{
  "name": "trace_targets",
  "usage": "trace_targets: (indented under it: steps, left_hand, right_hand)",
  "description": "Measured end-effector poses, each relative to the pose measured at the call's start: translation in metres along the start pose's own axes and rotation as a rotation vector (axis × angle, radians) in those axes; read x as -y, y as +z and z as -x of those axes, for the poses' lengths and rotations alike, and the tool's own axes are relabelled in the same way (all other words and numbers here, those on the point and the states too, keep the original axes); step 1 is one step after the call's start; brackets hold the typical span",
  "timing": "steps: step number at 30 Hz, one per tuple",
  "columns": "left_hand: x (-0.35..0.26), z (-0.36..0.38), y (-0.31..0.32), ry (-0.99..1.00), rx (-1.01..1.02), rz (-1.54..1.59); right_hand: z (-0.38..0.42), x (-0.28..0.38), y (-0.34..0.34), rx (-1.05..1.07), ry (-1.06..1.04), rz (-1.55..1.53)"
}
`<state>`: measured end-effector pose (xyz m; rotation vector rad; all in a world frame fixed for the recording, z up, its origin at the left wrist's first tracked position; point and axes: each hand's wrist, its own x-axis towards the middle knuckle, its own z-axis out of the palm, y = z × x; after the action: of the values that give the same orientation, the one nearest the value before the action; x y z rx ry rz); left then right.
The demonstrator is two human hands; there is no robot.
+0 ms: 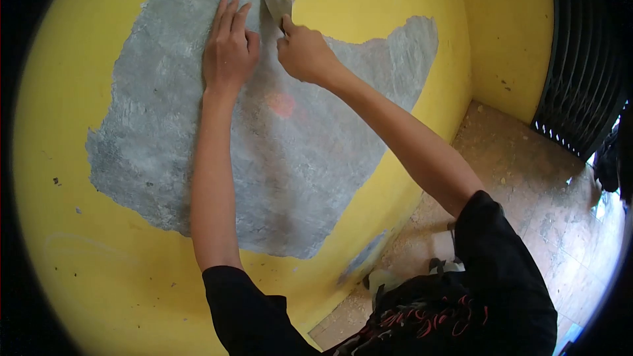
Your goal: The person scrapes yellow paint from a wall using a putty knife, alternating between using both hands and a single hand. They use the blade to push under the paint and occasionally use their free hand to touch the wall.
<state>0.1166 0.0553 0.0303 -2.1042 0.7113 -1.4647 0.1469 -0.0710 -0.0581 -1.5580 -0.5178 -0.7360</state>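
Before me is a yellow painted wall (369, 0) with a large bare grey patch (158, 105) whose edges are ragged. My right hand (305, 53) is closed round the handle of a scraper (278, 10). The scraper's flat metal blade points up and lies at the patch's upper right edge, by the yellow paint. Most of the handle is hidden in my fist. My left hand (229, 49) rests flat on the grey patch, left of the scraper, fingers stretched upward and nothing in it. A faint pinkish spot (281, 104) shows on the grey below both hands.
A tiled floor (508, 171) runs along the wall's foot at the lower right, with small flakes scattered on it. A dark metal folding gate (577, 59) stands at the right, beyond the wall's corner. Small chips mark the yellow paint at the lower left.
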Motion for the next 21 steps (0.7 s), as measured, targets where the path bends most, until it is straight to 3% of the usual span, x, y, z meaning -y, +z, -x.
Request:
trace_targets:
  steps: [2, 4, 5, 10, 14, 16, 17, 18, 20, 21]
  left_hand:
    - [-0.001, 0.001, 0.001, 0.004, 0.012, 0.008]
    - [-0.001, 0.000, 0.001, 0.006, 0.003, 0.018]
    - [-0.002, 0.002, 0.001, 0.010, -0.011, 0.025]
    - [0.003, -0.001, 0.002, 0.063, 0.009, -0.025]
    - [0.000, 0.001, -0.001, 0.106, 0.087, -0.036]
    - [0.000, -0.001, -0.001, 0.117, 0.099, -0.055]
    - [-0.002, 0.000, 0.000, 0.135, 0.134, -0.064]
    - [-0.002, -0.001, 0.000, 0.143, 0.133, -0.064]
    - [-0.002, -0.001, 0.000, 0.140, 0.141, -0.075]
    - [-0.004, 0.002, 0.000, 0.142, 0.140, -0.070]
  right_hand:
    - [-0.001, 0.001, -0.010, 0.008, -0.083, 0.022]
    - [-0.002, 0.027, -0.035, 0.311, 0.207, -0.049]
    - [0.004, 0.024, -0.031, 0.315, 0.220, -0.050]
    - [0.002, 0.012, -0.018, 0.210, 0.058, 0.025]
    - [-0.005, 0.010, -0.011, 0.151, 0.133, 0.065]
    - [0.005, 0.010, -0.014, 0.122, -0.150, 0.104]
    - [0.005, 0.016, -0.027, 0.284, 0.040, 0.083]
    - [0.004, 0.012, -0.021, 0.277, 0.042, 0.081]
    - [0.000, 0.000, -0.004, 0.066, -0.053, 0.076]
    - [0.005, 0.003, -0.005, 0.079, -0.009, 0.072]
